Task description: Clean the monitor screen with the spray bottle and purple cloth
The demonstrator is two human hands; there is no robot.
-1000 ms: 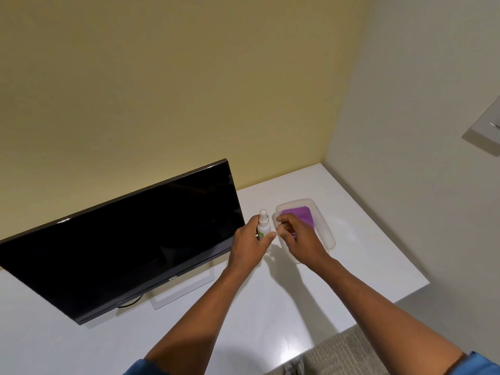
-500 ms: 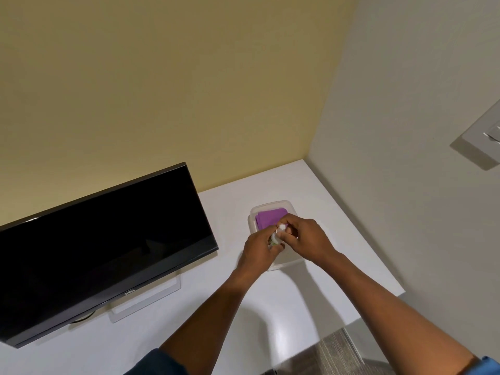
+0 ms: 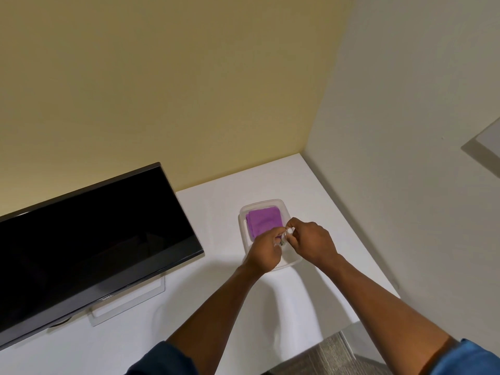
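A small white spray bottle [image 3: 286, 234] is held between both hands above a clear plastic tray [image 3: 273, 203]. My left hand [image 3: 263, 251] grips the bottle's body, which is mostly hidden by the fingers. My right hand [image 3: 311, 243] pinches the bottle's top. A folded purple cloth [image 3: 263, 220] lies in the far half of the tray, just beyond my fingers. The black monitor [image 3: 89, 239] stands at the left on its stand, screen dark.
The white desk [image 3: 216, 315] fits into a corner, with a yellow wall behind and a pale wall on the right. The desk's front edge runs at lower right, with grey carpet [image 3: 332, 355] below it. A white wall fixture [image 3: 487, 150] shows at the right edge.
The view has swung right, so the monitor sits farther left. My hands brought the bottle over the tray, and my right hand closed on its top.
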